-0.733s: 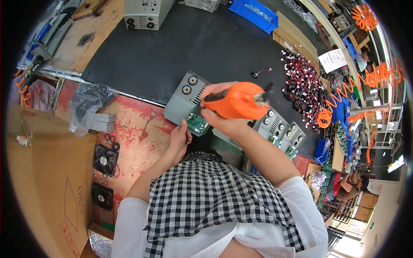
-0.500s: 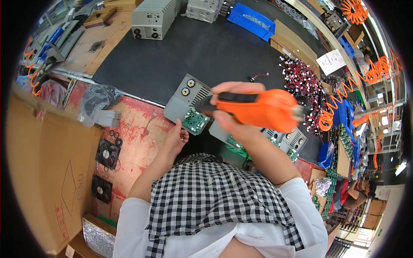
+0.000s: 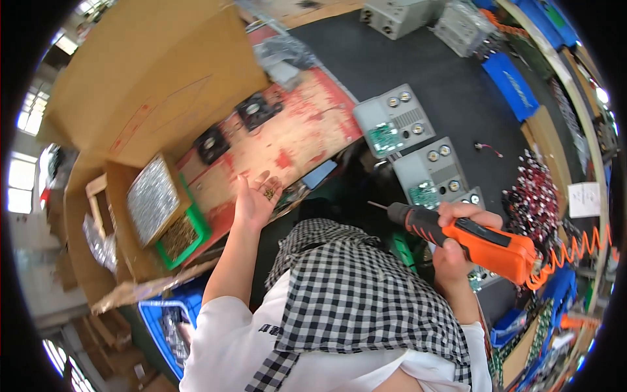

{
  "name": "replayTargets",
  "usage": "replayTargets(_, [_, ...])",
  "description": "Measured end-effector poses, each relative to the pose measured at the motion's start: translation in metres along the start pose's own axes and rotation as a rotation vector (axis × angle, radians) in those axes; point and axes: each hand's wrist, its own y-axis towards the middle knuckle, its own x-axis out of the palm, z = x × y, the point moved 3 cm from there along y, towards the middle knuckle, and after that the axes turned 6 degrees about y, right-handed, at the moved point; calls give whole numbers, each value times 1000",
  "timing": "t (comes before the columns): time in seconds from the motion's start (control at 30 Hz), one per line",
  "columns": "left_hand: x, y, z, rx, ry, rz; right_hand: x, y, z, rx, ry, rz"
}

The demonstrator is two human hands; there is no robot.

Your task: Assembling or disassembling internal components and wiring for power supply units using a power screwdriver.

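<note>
My left hand is palm up over the red worktop, fingers apart, with several small brass-coloured screws lying in it. My right hand is wrapped round an orange and black power screwdriver, whose bit points left. Beyond the screwdriver, grey metal panels lie in a row on the black mat. The far panel and the middle panel each carry a green circuit board and round metal terminals. A third panel is partly hidden behind the screwdriver and my right hand.
A green-rimmed tray of small screws stands at the left beside a large cardboard box. Black fans and a phone lie on the worktop. Wire connectors are piled at right, near the screwdriver's orange coiled hose.
The view has swung left, bringing the screw tray into sight. My left hand has moved away from the panel and turned palm up. The screwdriver has come away from the panels.
</note>
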Motion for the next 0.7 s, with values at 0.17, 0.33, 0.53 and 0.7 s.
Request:
replayTargets(0.17, [-67,-74,57,449,-72,247,4,-24,-13,5,93,-45])
replayTargets(0.33, [-148,-114,123,875,438,681,10,-36,-26,18,129,-180])
replayTargets(0.53, [-140,-82,108,1060,1651,1387,-10,-45,-54,-61,24,-133])
replayTargets(0.7, [-27,-44,51,1587,2135,661,-57,-70,-85,-111,-206,152])
